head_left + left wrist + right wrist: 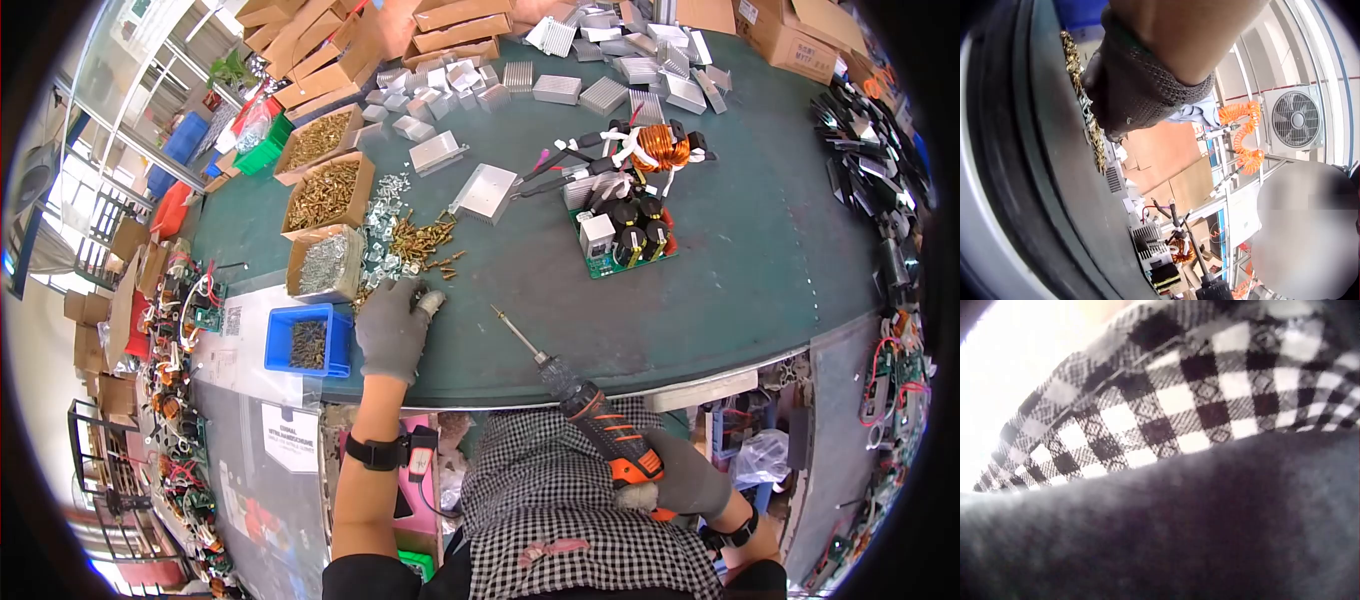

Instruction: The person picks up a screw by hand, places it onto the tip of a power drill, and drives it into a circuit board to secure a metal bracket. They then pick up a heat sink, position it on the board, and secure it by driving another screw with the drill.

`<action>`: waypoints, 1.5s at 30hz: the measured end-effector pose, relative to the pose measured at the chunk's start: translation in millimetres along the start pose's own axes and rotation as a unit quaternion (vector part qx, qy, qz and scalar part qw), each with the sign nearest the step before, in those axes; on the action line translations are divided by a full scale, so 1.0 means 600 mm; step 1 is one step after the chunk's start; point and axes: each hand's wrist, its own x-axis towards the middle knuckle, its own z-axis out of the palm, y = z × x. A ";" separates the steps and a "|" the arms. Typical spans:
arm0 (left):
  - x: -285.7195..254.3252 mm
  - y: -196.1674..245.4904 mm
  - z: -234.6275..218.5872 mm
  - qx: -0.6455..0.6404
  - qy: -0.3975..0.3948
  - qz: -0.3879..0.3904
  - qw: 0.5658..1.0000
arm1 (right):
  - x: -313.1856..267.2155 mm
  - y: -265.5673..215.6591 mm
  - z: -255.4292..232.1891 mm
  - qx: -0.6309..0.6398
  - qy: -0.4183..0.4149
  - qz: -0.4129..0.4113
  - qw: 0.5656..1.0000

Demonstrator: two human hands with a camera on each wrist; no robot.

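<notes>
My gloved left hand (393,330) reaches down at the near edge of a loose heap of brass screws (420,240) and small silver clips (388,215). In the left wrist view the glove (1141,87) bends over the heap, and its fingertips are mostly hidden. My right hand (690,475) grips an orange-and-black cordless screwdriver (605,425) in front of the checked apron, its long bit pointing up and left over the table edge. The right wrist view has only apron cloth (1166,419) and a dark blurred surface. A circuit board (600,265) with a copper coil (660,147) stands beyond the bit.
Cartons of screws (325,195) and a blue bin (308,342) of dark screws line the left. A flat heatsink (486,192) lies mid-table; many more heatsinks (556,88) are heaped behind. Black parts (865,150) crowd the right edge.
</notes>
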 end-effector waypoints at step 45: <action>0.005 0.294 0.082 -0.218 0.060 0.159 0.961 | 0.009 0.083 -0.017 0.339 0.037 -0.041 0.939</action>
